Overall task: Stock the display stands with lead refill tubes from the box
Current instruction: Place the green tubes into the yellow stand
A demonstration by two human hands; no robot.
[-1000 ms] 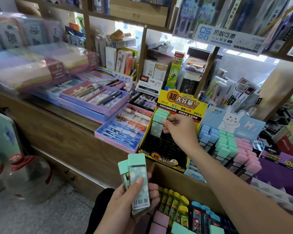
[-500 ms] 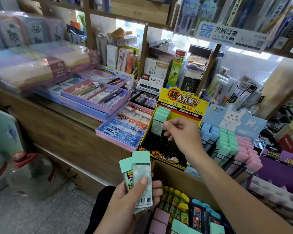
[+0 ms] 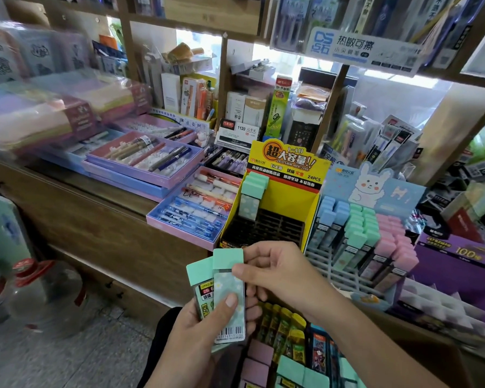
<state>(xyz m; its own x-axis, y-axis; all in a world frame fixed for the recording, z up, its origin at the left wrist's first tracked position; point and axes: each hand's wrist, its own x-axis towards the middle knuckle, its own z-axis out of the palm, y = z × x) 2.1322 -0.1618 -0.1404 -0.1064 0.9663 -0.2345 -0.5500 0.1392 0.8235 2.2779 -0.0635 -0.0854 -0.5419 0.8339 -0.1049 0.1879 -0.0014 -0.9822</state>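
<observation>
Moved: right hand (image 3: 275, 273) is off the yellow display stand (image 3: 286, 166) and back down at the left hand (image 3: 205, 329).

Wooden bench (image 3: 95, 225) spans the view. Pink and blue pen trays (image 3: 143, 163) sit on its left part, both stands on its right.

Cardboard box (image 3: 445, 359) is low right, in front of the bench and under the right forearm. Lead refill tubes (image 3: 294, 331) stand in rows in it, with yellow-green, pink and mint caps.

Bunny display stand (image 3: 375, 186) is just right of the yellow one, with columns of blue, mint and pink tubes. Yellow stand is mostly bare black slots, with mint tubes (image 3: 252, 194) only in the back-left corner.

Water jug (image 3: 39, 292), red cap, is on the floor far left.

Left hand: fingers curled round two mint-capped tubes held upright, thumb pressed on the front tube (image 3: 228, 292), barcode at its bottom end. Rear tube (image 3: 200, 287) is offset left, partly hidden behind the front one.

Right hand: thumb and forefinger pinch the front tube at its cap from the right, other fingers curled just beside it.

Held tubes sit between the two hands, above the box's left end. They are below and in front of the yellow stand, not touching it.
</observation>
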